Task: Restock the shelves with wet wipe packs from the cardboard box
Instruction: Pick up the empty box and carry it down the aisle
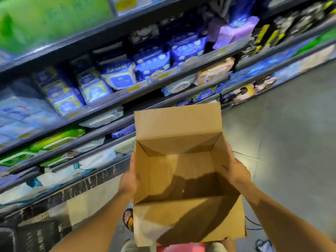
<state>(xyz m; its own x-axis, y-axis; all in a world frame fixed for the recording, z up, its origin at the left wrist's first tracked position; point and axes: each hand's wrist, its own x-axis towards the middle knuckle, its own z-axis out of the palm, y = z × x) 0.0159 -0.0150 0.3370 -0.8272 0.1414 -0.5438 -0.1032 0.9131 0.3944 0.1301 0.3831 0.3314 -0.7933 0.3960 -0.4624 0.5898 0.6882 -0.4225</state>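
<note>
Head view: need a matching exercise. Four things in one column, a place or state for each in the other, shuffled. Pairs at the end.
Things:
1. cardboard box
2. left hand
3. right hand
4. purple pack

Places or states:
a. on the upper shelf, far right of the view
b. held above the floor, flaps open, nothing visible inside
c. grips the box's left wall, thumb inside
d. grips the box's right wall, thumb inside

Pairs: 1-b, 2-c, 3-d, 4-a
</note>
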